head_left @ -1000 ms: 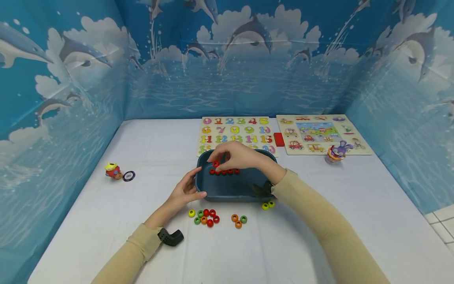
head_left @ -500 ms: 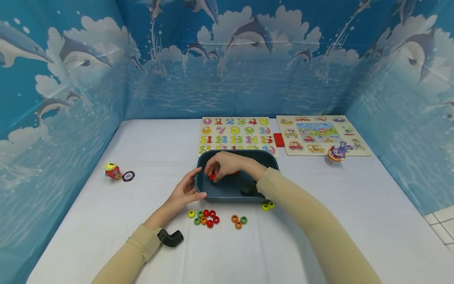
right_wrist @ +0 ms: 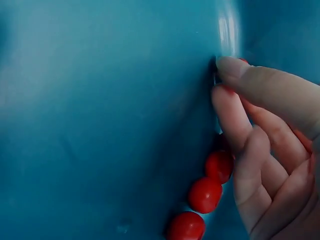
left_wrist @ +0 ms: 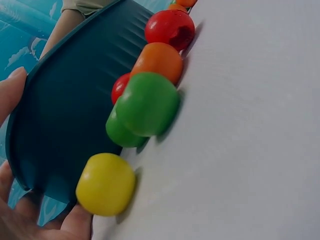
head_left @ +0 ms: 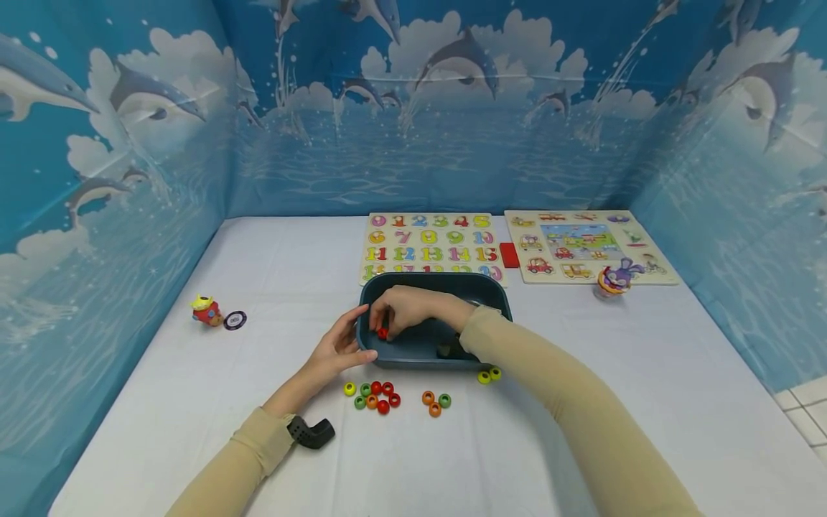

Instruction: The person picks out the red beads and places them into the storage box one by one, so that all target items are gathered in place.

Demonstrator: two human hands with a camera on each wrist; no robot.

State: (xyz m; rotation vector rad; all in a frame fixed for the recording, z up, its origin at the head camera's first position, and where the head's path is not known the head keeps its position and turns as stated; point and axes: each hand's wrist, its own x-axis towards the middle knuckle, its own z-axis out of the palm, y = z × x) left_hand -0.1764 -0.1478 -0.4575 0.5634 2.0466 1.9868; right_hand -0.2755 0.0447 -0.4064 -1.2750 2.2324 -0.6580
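Observation:
My left hand [head_left: 336, 350] holds the left end of a dark blue tray [head_left: 426, 363], its thumb at the near left corner and its other fingers along the left side. Inside the tray, my right hand [head_left: 407, 310] pinches a red bead [head_left: 382, 334] between thumb and fingertips. The right wrist view shows a curved row of red beads [right_wrist: 205, 195] on the tray floor beside that hand, partly covered by its fingers. Close to the tray's front wall, a yellow bead [left_wrist: 106, 185] and a green bead [left_wrist: 149, 104] lie on the white tabletop.
Several red, orange and green beads [head_left: 383, 407] lie before the tray, with two yellow beads [head_left: 484, 377] by its right corner. Behind are a number puzzle board [head_left: 429, 237] and a vehicle puzzle [head_left: 539, 266]. Small toy figures [head_left: 207, 311] stand at the sides.
My right hand has lowered into the tray and moved toward its near left part, carrying the red bead. My left hand has stayed in place on the tray.

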